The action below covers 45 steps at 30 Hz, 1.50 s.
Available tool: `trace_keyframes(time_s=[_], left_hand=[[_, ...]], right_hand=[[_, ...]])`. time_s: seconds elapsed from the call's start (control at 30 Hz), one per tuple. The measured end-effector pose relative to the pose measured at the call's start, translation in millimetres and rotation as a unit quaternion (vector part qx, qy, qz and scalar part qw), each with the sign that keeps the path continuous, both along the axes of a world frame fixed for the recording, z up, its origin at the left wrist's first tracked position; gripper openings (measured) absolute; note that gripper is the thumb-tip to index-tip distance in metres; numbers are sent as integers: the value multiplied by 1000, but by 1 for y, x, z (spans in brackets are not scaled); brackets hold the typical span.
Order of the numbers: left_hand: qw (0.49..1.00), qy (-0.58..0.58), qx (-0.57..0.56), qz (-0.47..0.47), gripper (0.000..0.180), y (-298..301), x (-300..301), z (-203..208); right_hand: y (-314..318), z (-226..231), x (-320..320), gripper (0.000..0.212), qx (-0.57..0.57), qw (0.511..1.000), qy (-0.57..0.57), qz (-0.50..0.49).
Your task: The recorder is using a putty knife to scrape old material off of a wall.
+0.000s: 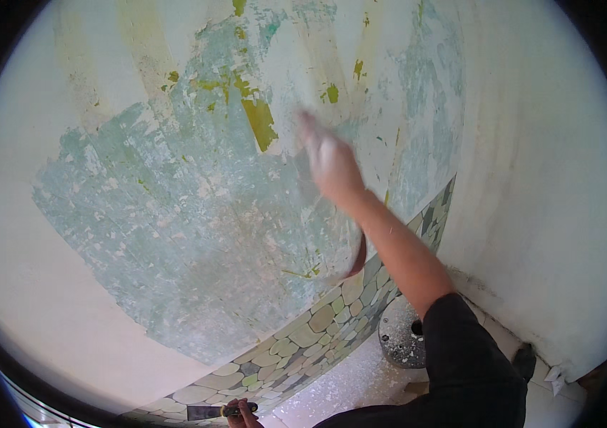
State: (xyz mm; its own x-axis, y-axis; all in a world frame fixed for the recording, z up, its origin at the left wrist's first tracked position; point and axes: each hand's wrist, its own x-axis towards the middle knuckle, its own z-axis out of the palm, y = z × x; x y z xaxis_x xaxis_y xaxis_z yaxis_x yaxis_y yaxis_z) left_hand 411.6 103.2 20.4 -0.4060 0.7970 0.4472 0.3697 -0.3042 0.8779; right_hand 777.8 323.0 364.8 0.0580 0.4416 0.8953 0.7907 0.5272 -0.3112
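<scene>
My left hand (244, 416), at the lower edge, is closed around the dark handle of a scraper (205, 412) with a broad flat blade. The blade points left, in front of the pebble-patterned band. My right arm stretches up to the wall (196, 214), its hand (333, 164) against or just in front of the surface. Motion blurs that hand, so its fingers and anything in them cannot be made out. Around it the wall is patchy: pale paint, a large bare blue-green area, and an olive-yellow patch (260, 125) left of the hand.
A band of pebble-patterned tile (296, 344) runs along the wall's foot. Below my right forearm stands a grey round stool (399, 342) speckled white. White flakes cover the floor (350, 381). A pale side wall (531, 178) rises on the right. A dark red curved edge (358, 258) shows beside my forearm.
</scene>
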Motion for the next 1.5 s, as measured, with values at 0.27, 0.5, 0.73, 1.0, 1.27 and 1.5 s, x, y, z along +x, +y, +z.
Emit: trace_keyframes(time_s=[0.27, 0.5, 0.73, 1.0, 1.27, 1.5], left_hand=[[986, -155, -46, 34, 19, -7, 16, -1], [999, -32, -34, -2, 20, -1, 9, 2], [988, -132, -34, 78, 18, -11, -2, 1], [990, -96, -69, 73, 22, -29, -9, 1], [992, -90, -68, 57, 24, -28, 2, 6], [994, -92, -64, 18, 21, -27, 7, 5]], right_hand=[[66, -11, -31, 47, 236, 962, 66, -118], [68, -4, -13, 45, 195, 973, 5, -125], [60, -42, -45, 47, 150, 986, -9, -75], [77, -10, -8, 45, 196, 965, -25, -170], [74, 27, 20, 46, 218, 964, 15, -148], [67, -17, 25, 44, 202, 965, -128, -107]])
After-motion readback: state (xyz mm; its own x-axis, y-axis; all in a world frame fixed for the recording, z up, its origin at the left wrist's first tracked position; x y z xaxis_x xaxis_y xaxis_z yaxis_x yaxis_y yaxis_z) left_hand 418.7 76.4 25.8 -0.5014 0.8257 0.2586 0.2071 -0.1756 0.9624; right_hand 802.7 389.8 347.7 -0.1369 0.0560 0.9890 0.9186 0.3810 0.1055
